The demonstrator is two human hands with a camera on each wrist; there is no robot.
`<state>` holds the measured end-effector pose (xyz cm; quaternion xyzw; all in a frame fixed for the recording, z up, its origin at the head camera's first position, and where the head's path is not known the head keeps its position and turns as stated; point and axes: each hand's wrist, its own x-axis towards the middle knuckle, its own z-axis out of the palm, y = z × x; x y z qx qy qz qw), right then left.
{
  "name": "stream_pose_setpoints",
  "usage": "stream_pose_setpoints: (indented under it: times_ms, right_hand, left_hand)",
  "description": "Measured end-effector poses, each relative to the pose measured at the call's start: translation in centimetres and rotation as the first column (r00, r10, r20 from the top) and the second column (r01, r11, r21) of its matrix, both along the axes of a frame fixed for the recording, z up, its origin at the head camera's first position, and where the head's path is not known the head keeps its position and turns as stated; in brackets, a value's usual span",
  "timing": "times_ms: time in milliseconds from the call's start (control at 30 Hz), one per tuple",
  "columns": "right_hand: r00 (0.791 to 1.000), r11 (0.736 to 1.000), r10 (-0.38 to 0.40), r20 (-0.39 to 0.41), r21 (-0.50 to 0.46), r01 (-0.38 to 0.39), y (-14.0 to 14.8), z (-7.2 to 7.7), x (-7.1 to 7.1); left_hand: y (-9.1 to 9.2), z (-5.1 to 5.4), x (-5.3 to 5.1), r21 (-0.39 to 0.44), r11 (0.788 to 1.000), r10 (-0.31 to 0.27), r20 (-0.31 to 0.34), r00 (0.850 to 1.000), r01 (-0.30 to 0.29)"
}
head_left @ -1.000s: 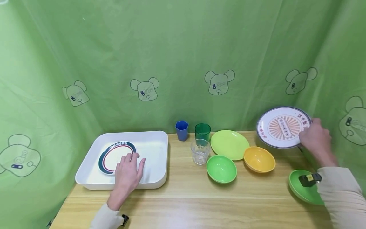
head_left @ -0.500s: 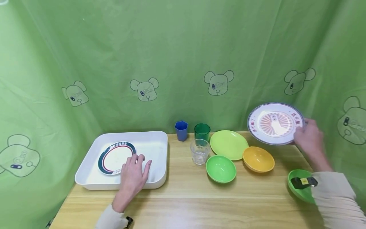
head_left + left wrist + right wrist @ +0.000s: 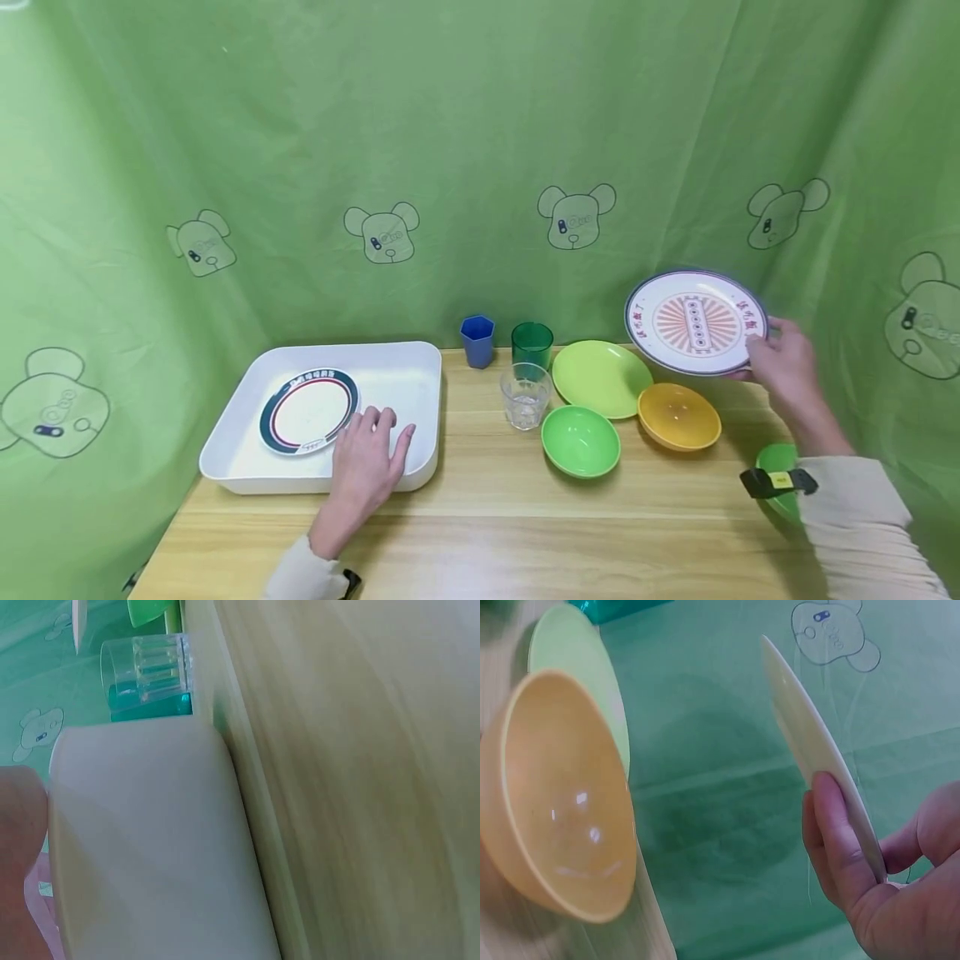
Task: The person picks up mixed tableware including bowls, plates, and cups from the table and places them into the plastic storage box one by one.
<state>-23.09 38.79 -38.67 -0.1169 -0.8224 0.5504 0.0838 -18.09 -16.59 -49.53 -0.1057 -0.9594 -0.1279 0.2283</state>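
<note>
My right hand (image 3: 786,362) pinches the right edge of a white plate (image 3: 652,329) with a blue rim and an orange sunburst pattern. In the right wrist view the plate (image 3: 817,735) is seen nearly edge-on, thumb on one face and fingers on the other. It is raised off the table, behind and above an orange bowl (image 3: 678,421). Over the front wall of a white tray (image 3: 262,486) is my left hand (image 3: 365,462), fingers loosely bent and holding nothing. Inside the tray lies a white plate with a dark green rim (image 3: 311,410), just left of those fingers.
Mid-table stand a blue cup (image 3: 477,343), a green cup (image 3: 532,340), a clear glass (image 3: 525,400), a lime plate (image 3: 600,379) and a green bowl (image 3: 580,442). Another green dish (image 3: 776,458) is partly hidden under my right sleeve. A green curtain (image 3: 480,150) hangs behind.
My right hand has carried the sunburst plate leftward, from the right side to above the orange bowl. My left hand has drifted slightly right, away from the green-rimmed plate.
</note>
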Motion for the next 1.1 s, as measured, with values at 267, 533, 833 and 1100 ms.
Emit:
stream_pose_setpoints:
  times_ms: [267, 533, 833, 1100]
  right_hand:
    - [0.999, 0.990, 0.035, 0.012, -0.137, -0.033, -1.2, -0.1, -0.1]
    - [0.998, 0.984, 0.070, 0.002, -0.167, -0.068, -2.2, -0.2, 0.1]
    - [0.996, 0.985, 0.083, -0.010, -0.148, -0.084, -3.0, 0.1, 0.5]
    - [0.996, 0.966, 0.079, -0.031, -0.244, -0.084, -4.0, 0.5, 0.8]
  left_hand:
    - [1.0, -0.2, 0.4, -0.014, 1.000, -0.023, -0.005, 1.000, 0.022]
    - [1.7, -1.0, 0.5, -0.058, 0.996, -0.069, -0.031, 0.997, 0.067]
    - [2.4, -1.3, 0.8, -0.099, 0.990, -0.109, -0.046, 0.993, 0.104]
    - [3.0, -1.2, 0.9, -0.166, 0.978, -0.136, -0.027, 0.990, 0.129]
